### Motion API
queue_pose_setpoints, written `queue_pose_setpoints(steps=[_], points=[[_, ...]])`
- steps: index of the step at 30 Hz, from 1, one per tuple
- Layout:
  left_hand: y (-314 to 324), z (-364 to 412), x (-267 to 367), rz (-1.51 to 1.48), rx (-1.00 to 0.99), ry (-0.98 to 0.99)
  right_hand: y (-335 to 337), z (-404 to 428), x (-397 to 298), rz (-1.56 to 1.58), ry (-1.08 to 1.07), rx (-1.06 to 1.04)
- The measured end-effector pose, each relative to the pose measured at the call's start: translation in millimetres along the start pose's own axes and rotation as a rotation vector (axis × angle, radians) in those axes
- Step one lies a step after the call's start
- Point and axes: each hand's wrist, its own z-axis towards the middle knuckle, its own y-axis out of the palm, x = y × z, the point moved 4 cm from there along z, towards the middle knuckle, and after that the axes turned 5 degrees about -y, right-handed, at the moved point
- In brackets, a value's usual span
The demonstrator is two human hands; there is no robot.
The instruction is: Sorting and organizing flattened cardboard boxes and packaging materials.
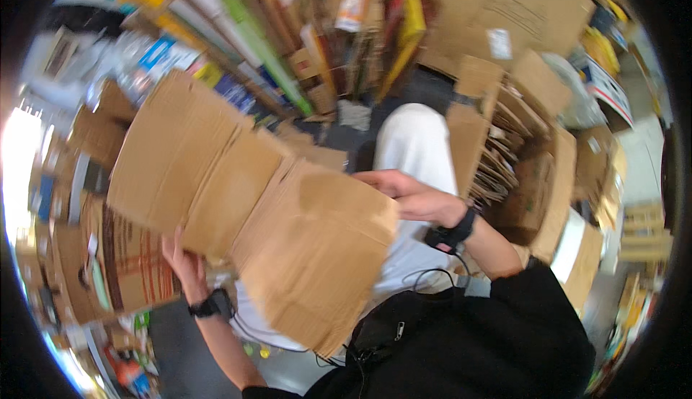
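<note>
A flattened sheet of brown corrugated cardboard (319,237) lies across my lap, held between both hands. Two crease lines cross it, with its far panel tilted up to the left. My left hand (185,263) grips the lower left edge near a crease; its fingers are partly behind the board. At the right edge, my right hand (405,196) holds the sheet, with some fingertips hidden beneath it. Each wrist wears a black strap with a cable.
To the right, an open cardboard box (559,183) holds several folded cardboard pieces (494,166). A large carton (508,15) stands behind it. Flattened boxes (265,47) lean ahead. A carton with red stripes (140,261) is at my left. Cardboard scraps (319,150) lie beyond the sheet.
</note>
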Motion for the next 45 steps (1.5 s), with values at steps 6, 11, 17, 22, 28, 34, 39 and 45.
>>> queue_pose_setpoints(steps=[6, 11, 17, 22, 28, 34, 39, 45], points=[[26.0, -28.0, -36.8, 0.148, -0.068, -0.05, 21.8, 30.5, -12.0, -0.688, -0.358, 0.166], [54.4, -57.4, -26.6, 0.137, -0.244, 0.0, 18.7, 3.6, -51.4, -1.307, -0.569, 0.696], [94.4, -83.4, -3.5, 0.087, -0.127, -0.1, 16.9, -53.2, -75.4, -0.313, -0.125, 0.193], [162.6, -78.4, 16.2, 0.08, -0.388, -0.137, 25.2, -110.8, -104.4, -0.504, -0.258, 0.398], [242.6, -89.2, -25.5, 0.174, -0.683, -0.35, -0.6, -153.0, -108.7, -0.577, -0.276, 0.625], [284.0, -107.3, -82.0, 0.2, -0.657, -0.512, -12.4, -182.4, -81.0, -0.375, -0.191, 0.76], [342.0, -128.0, -73.1, 0.296, -0.817, -0.509, -17.6, -220.3, -86.8, -0.342, -0.144, 0.919], [409.0, -140.3, -86.9, 0.276, -1.167, -0.532, -19.4, -302.3, -120.4, -0.35, -0.054, 1.51]])
